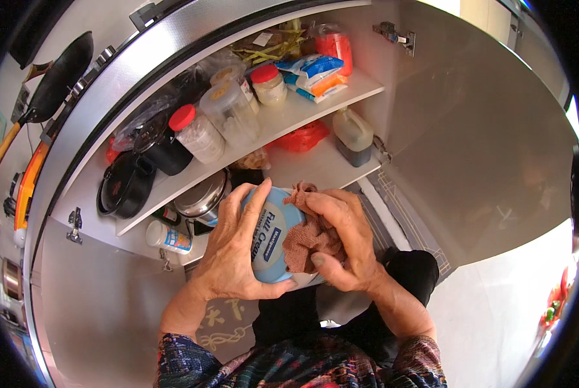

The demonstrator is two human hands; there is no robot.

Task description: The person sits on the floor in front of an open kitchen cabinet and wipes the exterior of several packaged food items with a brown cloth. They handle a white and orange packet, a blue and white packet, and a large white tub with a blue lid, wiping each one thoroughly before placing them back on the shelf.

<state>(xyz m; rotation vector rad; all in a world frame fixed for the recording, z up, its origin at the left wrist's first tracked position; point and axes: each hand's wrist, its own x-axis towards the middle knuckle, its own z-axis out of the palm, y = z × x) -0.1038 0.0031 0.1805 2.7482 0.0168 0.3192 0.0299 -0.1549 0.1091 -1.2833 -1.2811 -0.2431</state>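
Note:
Between both hands, in front of an open cupboard, is a milk powder can with a light blue lid that faces up at me. My left hand is wrapped round its left side, thumb at the near edge and fingers at the far edge. A crumpled brown cloth is bunched in my right hand, fingers and thumb closed on it. The cloth presses against the right part of the lid and covers some of it. Most of the can's body is hidden below the lid.
The cupboard's upper shelf bears red-lidded jars, black pots and packets. Below stand a jug of dark liquid, a steel pot and a white bottle. Open doors flank me.

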